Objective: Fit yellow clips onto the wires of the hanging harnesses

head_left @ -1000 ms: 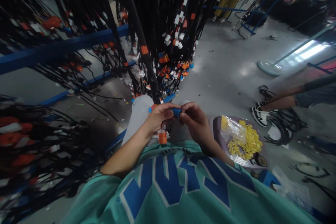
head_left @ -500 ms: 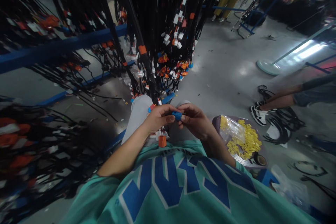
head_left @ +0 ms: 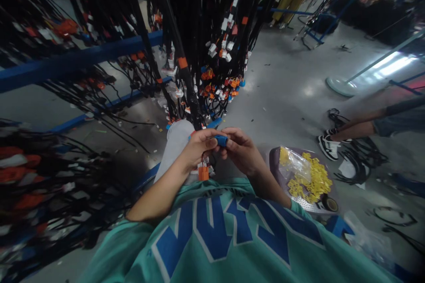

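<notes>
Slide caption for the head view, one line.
Left hand and right hand hold a blue connector between their fingertips; yellow clips lie on a stool at right.

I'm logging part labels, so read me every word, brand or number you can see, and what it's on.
No text reads with certainty.
Green shirt: large blue letters, too distorted and folded to quote; smaller dark print, too small.
Blue piece between the left hand and right hand: no print discernible.
</notes>
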Available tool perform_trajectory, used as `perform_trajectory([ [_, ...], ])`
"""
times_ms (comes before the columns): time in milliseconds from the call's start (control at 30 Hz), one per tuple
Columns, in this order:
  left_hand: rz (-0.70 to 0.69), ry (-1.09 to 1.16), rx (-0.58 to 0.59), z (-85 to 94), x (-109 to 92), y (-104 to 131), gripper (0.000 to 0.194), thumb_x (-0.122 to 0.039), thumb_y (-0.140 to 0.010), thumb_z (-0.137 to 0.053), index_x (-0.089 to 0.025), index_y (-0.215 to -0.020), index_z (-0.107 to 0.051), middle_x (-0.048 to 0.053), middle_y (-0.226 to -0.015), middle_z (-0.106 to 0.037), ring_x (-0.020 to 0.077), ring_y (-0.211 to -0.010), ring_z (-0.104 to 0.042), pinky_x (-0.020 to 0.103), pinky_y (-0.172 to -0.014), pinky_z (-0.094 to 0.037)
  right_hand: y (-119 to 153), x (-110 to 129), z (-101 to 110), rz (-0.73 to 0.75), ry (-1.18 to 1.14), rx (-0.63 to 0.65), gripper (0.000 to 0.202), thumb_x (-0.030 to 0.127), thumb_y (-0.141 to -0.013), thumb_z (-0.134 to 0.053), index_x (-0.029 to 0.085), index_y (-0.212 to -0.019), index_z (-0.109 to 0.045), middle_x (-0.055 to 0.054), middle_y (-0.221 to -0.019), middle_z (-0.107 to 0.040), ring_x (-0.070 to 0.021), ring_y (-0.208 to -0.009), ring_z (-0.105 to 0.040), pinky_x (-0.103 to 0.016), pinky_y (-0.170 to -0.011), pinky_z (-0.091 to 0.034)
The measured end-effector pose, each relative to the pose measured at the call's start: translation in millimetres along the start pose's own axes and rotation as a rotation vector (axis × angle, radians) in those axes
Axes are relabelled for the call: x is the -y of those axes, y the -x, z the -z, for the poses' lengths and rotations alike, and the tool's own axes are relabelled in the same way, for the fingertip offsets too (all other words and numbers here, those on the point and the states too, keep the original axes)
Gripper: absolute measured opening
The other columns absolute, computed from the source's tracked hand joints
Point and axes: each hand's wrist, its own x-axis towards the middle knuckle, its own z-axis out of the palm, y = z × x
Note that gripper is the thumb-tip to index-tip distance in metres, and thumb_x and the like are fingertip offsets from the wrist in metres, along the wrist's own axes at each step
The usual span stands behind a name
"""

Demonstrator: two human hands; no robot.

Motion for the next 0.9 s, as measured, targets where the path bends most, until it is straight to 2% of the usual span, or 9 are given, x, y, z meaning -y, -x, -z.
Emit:
perform_trajectory([
  [133,0.0,0.042,-0.001,2.7,0.9,1.4,0.05,-0.053,-0.052,-0.08,-0.012,-0.079,-0.068,-0.003,-0.048,-0.052,0.0031,-0.035,-0.037,0.016,-0.031,-0.018,0.2,-4.5,2.4,-0.01,-0.016,-0.081,0.039,0.044,-0.066,-0.075,0.025,-0.097,-0.061,0.005,-0.067,-0.062,-0.0101,-0.051,-0.056,-0.024,-0.048,-0.047],
  [267,0.022,0.076,-0.046,6.3,3.9,1.5,0.051,-0.053,-0.048,-0.082,-0.014,-0.078,-0.067,-0.005,-0.045,-0.049,0.004,-0.037,-0.04,0.014,-0.033,-0.022,-1.6,-11.7,9.3,-0.03,0.0,-0.124,0.034,0.043,-0.067,-0.072,0.022,-0.092,-0.061,0.004,-0.067,-0.06,-0.0098,-0.052,-0.055,-0.023,-0.048,-0.046],
  [400,0.01,0.101,-0.038,11.7,8.6,-0.7,0.054,-0.053,-0.049,-0.081,-0.012,-0.08,-0.067,-0.005,-0.044,-0.049,0.0033,-0.033,-0.036,0.015,-0.031,-0.02,-5.9,-21.4,13.9,-0.054,0.042,-0.161,0.032,0.043,-0.068,-0.072,0.02,-0.088,-0.061,0.004,-0.065,-0.058,-0.0103,-0.054,-0.055,-0.023,-0.05,-0.045],
  [500,0.001,0.109,-0.04,14.0,10.6,-0.9,0.055,-0.053,-0.051,-0.08,-0.011,-0.084,-0.068,-0.005,-0.044,-0.049,0.0029,-0.032,-0.034,0.015,-0.03,-0.016,-10.6,-30.7,17.3,-0.034,0.129,-0.192,0.032,0.044,-0.068,-0.071,0.019,-0.087,-0.062,0.004,-0.065,-0.058,-0.0107,-0.058,-0.055,-0.024,-0.057,-0.045],
  [567,0.0,0.103,-0.049,13.0,10.0,-0.1,0.055,-0.054,-0.052,-0.079,-0.011,-0.085,-0.069,-0.004,-0.045,-0.049,0.0028,-0.033,-0.034,0.015,-0.03,-0.016,-13.7,-38.9,20.1,0.002,0.231,-0.205,0.033,0.046,-0.068,-0.07,0.02,-0.087,-0.063,0.002,-0.074,-0.062,-0.0129,-0.069,-0.057,-0.026,-0.067,-0.047],
  [633,0.008,0.09,-0.052,10.0,8.3,0.4,0.055,-0.053,-0.05,-0.081,-0.011,-0.082,-0.069,-0.003,-0.048,-0.052,0.0031,-0.035,-0.038,0.015,-0.031,-0.019,-16.0,-49.4,23.2,0.027,0.323,-0.197,0.035,0.048,-0.067,-0.07,0.02,-0.087,-0.063,0.0,-0.086,-0.064,-0.0164,-0.085,-0.058,-0.029,-0.08,-0.046],
  [700,0.051,0.073,-0.052,6.6,6.6,0.0,0.055,-0.051,-0.044,-0.084,-0.011,-0.079,-0.07,0.0,-0.055,-0.056,0.0043,-0.041,-0.045,0.013,-0.035,-0.025,-17.5,-61.3,26.4,-0.01,0.365,-0.15,0.039,0.053,-0.065,-0.07,0.021,-0.086,-0.063,-0.002,-0.092,-0.065,-0.0192,-0.094,-0.057,-0.031,-0.086,-0.045],
  [800,0.107,0.053,-0.049,3.1,5.7,-2.1,0.057,-0.051,-0.039,-0.085,-0.011,-0.077,-0.07,-0.001,-0.054,-0.054,0.0049,-0.043,-0.047,0.013,-0.037,-0.026,-18.8,-77.7,30.8,-0.132,0.363,-0.065,0.047,0.063,-0.064,-0.065,0.02,-0.08,-0.062,-0.002,-0.082,-0.064,-0.0195,-0.083,-0.058,-0.033,-0.08,-0.046],
  [900,0.063,0.04,-0.029,2.5,6.7,-3.9,0.059,-0.055,-0.043,-0.082,-0.01,-0.079,-0.07,-0.003,-0.047,-0.049,0.0032,-0.038,-0.037,0.015,-0.034,-0.019,-20.3,-87.5,33.6,-0.158,0.333,-0.03,0.052,0.069,-0.061,-0.062,0.019,-0.074,-0.059,0.0,-0.073,-0.062,-0.0166,-0.072,-0.056,-0.031,-0.074,-0.046],
])
